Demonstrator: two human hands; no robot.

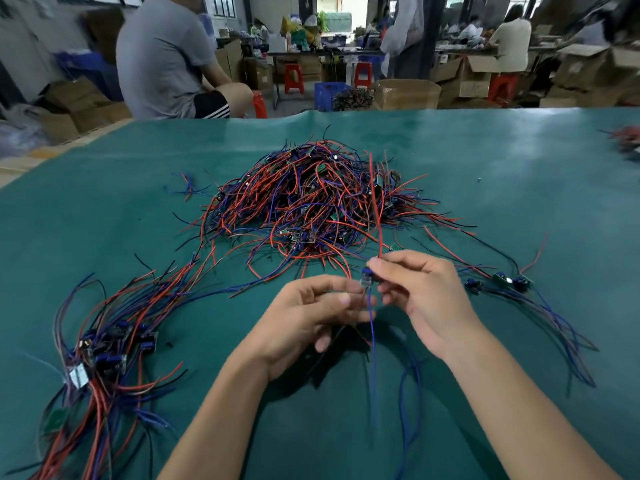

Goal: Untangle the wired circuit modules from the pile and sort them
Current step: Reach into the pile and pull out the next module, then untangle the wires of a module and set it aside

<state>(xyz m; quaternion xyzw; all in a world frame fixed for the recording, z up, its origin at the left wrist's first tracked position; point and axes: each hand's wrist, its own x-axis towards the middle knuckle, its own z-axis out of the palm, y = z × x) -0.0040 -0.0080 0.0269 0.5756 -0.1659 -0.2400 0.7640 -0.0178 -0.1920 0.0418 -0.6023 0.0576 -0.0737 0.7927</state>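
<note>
A big tangled pile (311, 199) of red, blue and black wired circuit modules lies on the green table mat (485, 188). Between my hands hangs one small module (366, 279). My right hand (422, 296) pinches its top, where a red wire (375, 202) runs up toward the pile. My left hand (311, 313) holds its lower side with fingertips, and blue wires (372, 341) trail down toward me. A sorted bundle of modules (104, 344) lies at the left. A smaller group of modules (509, 281) lies at the right.
A person in a grey shirt (166, 57) sits beyond the table's far left edge. Cardboard boxes (405, 93), a blue crate (329, 95) and red stools stand behind. Another wire heap (628, 140) shows at the far right edge.
</note>
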